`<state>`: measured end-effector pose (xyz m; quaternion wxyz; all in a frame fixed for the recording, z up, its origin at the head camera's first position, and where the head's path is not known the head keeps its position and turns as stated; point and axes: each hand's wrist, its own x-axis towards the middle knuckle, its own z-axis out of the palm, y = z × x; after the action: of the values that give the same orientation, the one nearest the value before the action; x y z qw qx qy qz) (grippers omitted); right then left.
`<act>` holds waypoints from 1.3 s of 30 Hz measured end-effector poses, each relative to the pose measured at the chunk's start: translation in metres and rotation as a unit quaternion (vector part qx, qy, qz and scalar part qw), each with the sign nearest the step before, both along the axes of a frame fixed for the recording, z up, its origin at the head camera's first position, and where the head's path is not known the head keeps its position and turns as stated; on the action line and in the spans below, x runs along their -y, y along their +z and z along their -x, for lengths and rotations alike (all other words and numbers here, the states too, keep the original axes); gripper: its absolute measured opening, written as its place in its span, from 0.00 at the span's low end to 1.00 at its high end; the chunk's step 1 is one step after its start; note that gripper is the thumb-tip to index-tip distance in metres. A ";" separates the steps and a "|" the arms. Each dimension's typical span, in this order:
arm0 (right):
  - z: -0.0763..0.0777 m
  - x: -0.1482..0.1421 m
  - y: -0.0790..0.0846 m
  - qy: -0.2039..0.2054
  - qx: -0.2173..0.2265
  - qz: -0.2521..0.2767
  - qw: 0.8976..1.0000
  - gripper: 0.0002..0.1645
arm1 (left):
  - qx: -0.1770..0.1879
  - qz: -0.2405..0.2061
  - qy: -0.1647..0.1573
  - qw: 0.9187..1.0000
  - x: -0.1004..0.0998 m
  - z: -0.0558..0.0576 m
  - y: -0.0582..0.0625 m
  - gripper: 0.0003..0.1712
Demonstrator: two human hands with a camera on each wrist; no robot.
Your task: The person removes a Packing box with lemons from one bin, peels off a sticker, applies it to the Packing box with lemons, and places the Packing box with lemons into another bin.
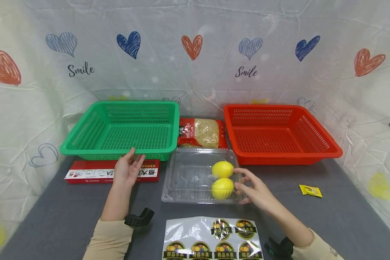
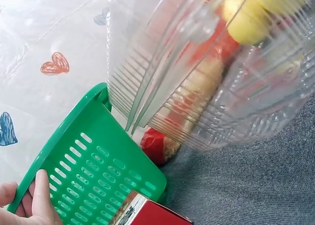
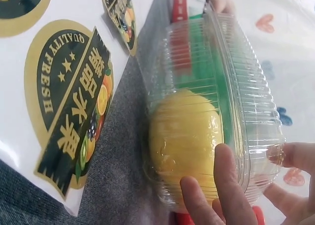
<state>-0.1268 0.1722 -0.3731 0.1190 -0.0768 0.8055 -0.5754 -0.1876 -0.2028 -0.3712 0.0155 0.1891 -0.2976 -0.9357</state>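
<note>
A clear plastic clamshell box (image 1: pixel 190 177) lies at the middle of the table, its lid over two lemons (image 1: pixel 222 169) at the right end. At that end my right hand (image 1: pixel 255 189) has its fingers spread against the box's side; in the right wrist view the fingertips (image 3: pixel 225 161) touch the clear plastic. My left hand (image 1: pixel 126 171) is palm up with loose fingers, away from the box. It is by the front rim of the green basket (image 1: pixel 84 153); whether it touches the rim I cannot tell.
Below the left hand lies a red and white carton (image 1: pixel 91 173). A red basket (image 1: pixel 286 159) stands at the back right, with a red food bag (image 1: pixel 208 131) between the baskets. A sticker sheet (image 1: pixel 185 229) lies in front, and a small yellow packet (image 1: pixel 311 191) at right.
</note>
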 end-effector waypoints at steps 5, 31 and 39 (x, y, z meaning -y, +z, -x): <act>0.002 0.001 -0.001 -0.001 0.000 -0.008 1.000 0.28 | -0.001 0.001 0.000 1.000 -0.001 -0.001 -0.001 0.53; 0.007 -0.002 0.001 -0.001 0.004 -0.011 1.000 0.28 | -0.003 0.007 -0.002 1.000 -0.001 -0.001 0.002 0.54; 0.009 -0.002 0.001 0.001 0.003 -0.013 1.000 0.28 | 0.001 0.024 0.000 1.000 -0.002 -0.002 0.005 0.52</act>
<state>-0.1360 0.1738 -0.3720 0.1227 -0.0746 0.8122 -0.5654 -0.1859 -0.2011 -0.3667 0.0196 0.1897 -0.3202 -0.9279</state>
